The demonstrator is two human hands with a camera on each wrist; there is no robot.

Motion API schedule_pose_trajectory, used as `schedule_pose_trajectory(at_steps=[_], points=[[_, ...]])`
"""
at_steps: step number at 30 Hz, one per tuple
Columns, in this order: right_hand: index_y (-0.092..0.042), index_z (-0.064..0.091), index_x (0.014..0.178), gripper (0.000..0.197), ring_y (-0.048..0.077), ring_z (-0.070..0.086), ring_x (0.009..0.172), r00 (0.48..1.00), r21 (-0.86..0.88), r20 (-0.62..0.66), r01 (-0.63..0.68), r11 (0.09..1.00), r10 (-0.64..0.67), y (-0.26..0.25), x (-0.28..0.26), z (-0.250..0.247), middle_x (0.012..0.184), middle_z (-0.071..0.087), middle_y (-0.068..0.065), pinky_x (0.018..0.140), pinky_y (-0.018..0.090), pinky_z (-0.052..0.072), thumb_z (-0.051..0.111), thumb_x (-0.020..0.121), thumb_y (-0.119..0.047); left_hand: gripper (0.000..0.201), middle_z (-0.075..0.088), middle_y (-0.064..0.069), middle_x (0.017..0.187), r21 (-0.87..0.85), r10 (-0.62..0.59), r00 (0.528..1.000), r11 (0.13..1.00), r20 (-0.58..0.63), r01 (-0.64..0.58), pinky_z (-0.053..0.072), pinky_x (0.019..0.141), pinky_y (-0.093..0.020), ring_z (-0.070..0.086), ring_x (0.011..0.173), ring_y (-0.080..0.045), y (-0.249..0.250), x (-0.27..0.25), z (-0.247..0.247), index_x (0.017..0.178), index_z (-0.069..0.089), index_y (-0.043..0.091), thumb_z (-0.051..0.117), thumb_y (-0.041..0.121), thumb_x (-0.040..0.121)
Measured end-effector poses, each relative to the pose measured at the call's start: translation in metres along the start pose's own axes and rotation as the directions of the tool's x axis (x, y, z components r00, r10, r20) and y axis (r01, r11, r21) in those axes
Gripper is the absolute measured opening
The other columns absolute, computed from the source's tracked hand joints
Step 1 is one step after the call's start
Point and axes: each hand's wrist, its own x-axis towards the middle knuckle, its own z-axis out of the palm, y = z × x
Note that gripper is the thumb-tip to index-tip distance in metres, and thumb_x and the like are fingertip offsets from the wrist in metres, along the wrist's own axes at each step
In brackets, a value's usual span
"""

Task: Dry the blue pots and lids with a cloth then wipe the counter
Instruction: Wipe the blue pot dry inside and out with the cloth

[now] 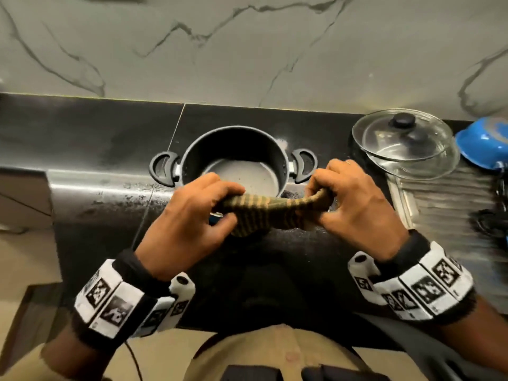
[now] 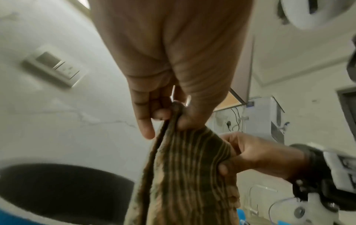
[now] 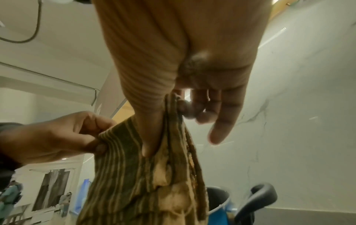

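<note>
Both hands — left hand (image 1: 189,215), right hand (image 1: 354,207) — pinch striped cloth (image 1: 261,213); no readable writing.

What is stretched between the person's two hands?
A striped cloth spans the gap, pinched by the left hand and right hand, above the near rim of the pot. The head view shows it best.

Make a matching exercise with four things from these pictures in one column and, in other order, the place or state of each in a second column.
Things:
1. striped cloth
2. open pot
3. glass lids
4. overturned blue pot

Places or states:
A. stacked on the counter, right of the open pot
B. at the far right edge of the head view
C. stretched between the left hand and right hand
D. upright on the counter, just beyond the hands

Pairs: 1-C, 2-D, 3-A, 4-B
</note>
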Motion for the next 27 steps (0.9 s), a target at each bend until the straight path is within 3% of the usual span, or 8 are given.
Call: schedule_pose_trajectory(at_steps=[3, 5, 8, 10, 14, 20, 24, 27], points=[[-0.023, 0.056, 0.073, 0.029, 0.013, 0.057, 0.099, 1.0, 0.201, 0.009, -0.025, 0.979, 0.024, -0.004, 0.014, -0.001, 0.102, 0.058, -0.006, 0.08, 0.027, 0.048, 0.082, 0.067, -0.012, 0.022, 0.057, 0.002, 0.094, -0.007, -0.006, 0.997, 1.0, -0.071, 0.006, 0.044, 0.079, -0.023, 0.055, 0.087, -0.012, -0.014, 0.009, -0.01, 0.093, 0.068, 0.011, 0.058, 0.028, 0.083], [-0.018, 0.054, 0.07, 0.028, 0.007, 0.063, 0.083, 0.992, 0.427, 0.117, -0.089, 0.9, 0.042, -0.002, 0.024, -0.003, 0.088, 0.065, -0.007, 0.071, 0.027, 0.049, 0.08, 0.07, -0.009, 0.023, 0.062, 0.006, 0.094, -0.131, -0.042, 0.998, 0.991, -0.049, 0.035, 0.046, 0.078, -0.021, 0.059, 0.087, -0.007, -0.024, 0.013, -0.012, 0.093, 0.063, 0.011, 0.055, 0.031, 0.086], [-0.014, 0.058, 0.076, 0.017, 0.004, 0.05, 0.06, 0.983, 0.496, 0.15, -0.17, 0.851, 0.109, 0.002, 0.039, 0.002, 0.065, 0.056, -0.005, 0.057, 0.028, 0.041, 0.073, 0.073, -0.022, 0.019, 0.06, 0.002, 0.066, -0.257, -0.17, 0.985, 0.953, -0.026, 0.157, 0.04, 0.051, -0.016, 0.055, 0.055, -0.007, -0.032, 0.018, -0.007, 0.091, 0.057, 0.011, 0.056, 0.03, 0.092], [-0.01, 0.064, 0.084, 0.029, 0.018, 0.06, 0.065, 0.974, 0.532, 0.138, -0.226, 0.816, 0.18, 0.001, 0.047, 0.011, 0.074, 0.065, 0.007, 0.061, 0.039, 0.051, 0.074, 0.076, -0.036, 0.021, 0.064, -0.003, 0.063, -0.322, -0.243, 0.97, 0.92, -0.027, 0.222, 0.048, 0.047, -0.03, 0.06, 0.052, -0.012, -0.038, 0.019, -0.001, 0.09, 0.057, 0.01, 0.059, 0.031, 0.092], [-0.011, 0.066, 0.091, 0.034, 0.022, 0.067, 0.075, 0.962, 0.578, 0.095, -0.264, 0.773, 0.257, -0.015, 0.054, 0.026, 0.081, 0.069, 0.01, 0.07, 0.05, 0.055, 0.075, 0.079, -0.041, 0.021, 0.074, -0.01, 0.073, -0.479, -0.325, 0.946, 0.832, -0.013, 0.279, 0.059, 0.061, -0.051, 0.075, 0.067, -0.024, -0.041, 0.02, 0.003, 0.09, 0.059, 0.008, 0.063, 0.028, 0.094], [-0.016, 0.059, 0.121, 0.04, 0.019, 0.066, 0.108, 0.988, 0.662, 0.135, -0.146, 0.735, 0.075, -0.063, 0.046, 0.037, 0.113, 0.068, 0.003, 0.094, 0.048, 0.053, 0.075, 0.086, -0.027, 0.012, 0.072, -0.006, 0.084, -0.52, -0.17, 0.986, 0.843, -0.007, 0.141, 0.057, 0.067, -0.054, 0.072, 0.077, -0.026, -0.027, 0.025, 0.009, 0.1, 0.061, 0.012, 0.06, 0.023, 0.095], [-0.013, 0.049, 0.135, 0.059, 0.019, 0.059, 0.121, 0.997, 0.67, 0.074, -0.056, 0.74, 0.009, -0.063, 0.039, 0.037, 0.126, 0.063, 0.0, 0.103, 0.044, 0.049, 0.077, 0.083, -0.007, 0.029, 0.069, -0.003, 0.118, -0.56, -0.03, 0.994, 0.824, 0.107, 0.085, 0.053, 0.099, -0.045, 0.065, 0.114, -0.017, -0.03, 0.019, 0.002, 0.124, 0.061, 0.009, 0.049, 0.011, 0.098], [-0.017, 0.055, 0.129, 0.056, 0.015, 0.065, 0.111, 0.999, 0.584, 0.016, -0.048, 0.81, 0.047, -0.058, 0.041, 0.045, 0.115, 0.068, -0.003, 0.094, 0.043, 0.054, 0.068, 0.079, 0.006, 0.038, 0.067, 0.002, 0.128, -0.543, 0.057, 0.984, 0.839, 0.169, 0.045, 0.05, 0.104, -0.03, 0.062, 0.122, -0.008, -0.037, 0.013, 0.004, 0.135, 0.057, 0.012, 0.051, 0.008, 0.098]])
